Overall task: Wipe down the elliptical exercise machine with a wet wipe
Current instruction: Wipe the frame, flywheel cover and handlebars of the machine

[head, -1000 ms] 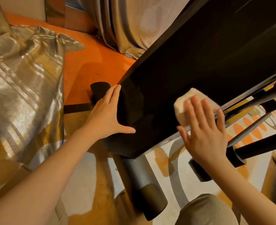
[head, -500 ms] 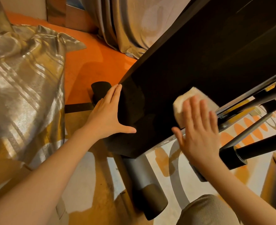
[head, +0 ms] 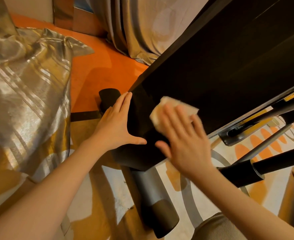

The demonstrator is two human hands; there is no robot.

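The orange floor [head: 97, 73] carries a pale patterned rug [head: 270, 149] at the near and right side. The elliptical's grey base tube [head: 148, 189] rests on that rug. Shiny silver fabric [head: 27, 94] spreads along the left edge, and curtain folds [head: 142, 32] reach the floor at the far edge.

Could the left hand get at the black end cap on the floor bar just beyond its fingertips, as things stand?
Probably yes. The left hand rests flat on the edge of the black housing, fingers straight, holding nothing. The end cap sits just beyond its fingertips, with nothing visible between them.
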